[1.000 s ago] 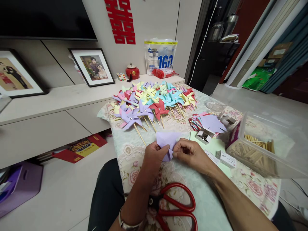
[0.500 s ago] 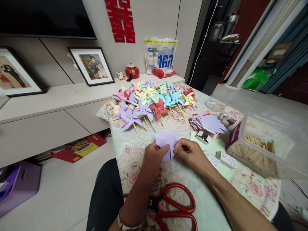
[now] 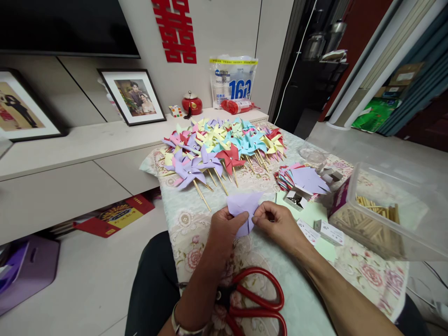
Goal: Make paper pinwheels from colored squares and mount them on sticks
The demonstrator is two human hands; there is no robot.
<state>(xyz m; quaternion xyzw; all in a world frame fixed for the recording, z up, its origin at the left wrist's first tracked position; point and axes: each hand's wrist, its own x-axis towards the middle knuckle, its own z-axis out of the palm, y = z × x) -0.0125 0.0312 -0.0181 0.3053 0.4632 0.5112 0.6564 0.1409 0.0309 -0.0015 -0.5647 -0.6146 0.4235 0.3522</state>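
Closest to us, the red scissors (image 3: 254,298) lie flat on the flowered tablecloth (image 3: 196,233), blades tucked under our left forearm, untouched.

Just past them we've got both hands on the lilac paper (image 3: 244,205). Our left hand (image 3: 224,228) has thumb and fingers pinched on the paper's near edge, and our right hand (image 3: 276,221) is pinched on a corner right at the middle, fingertips together. The sheet sits just above the cloth, between the two hands, with its flaps partly folded in. So we'd say we're mid-fold on a new pinwheel, gathering corners to the centre. The next move probably needs those corners held stacked in one pinch so the other hand can go for a pin or stick.

To the right sit small white boxes (image 3: 329,231), a stack of cut paper squares (image 3: 303,179) and a clear tub of wooden sticks (image 3: 381,219). Further out, the pile of finished pinwheels (image 3: 224,147) covers the far end of the table.
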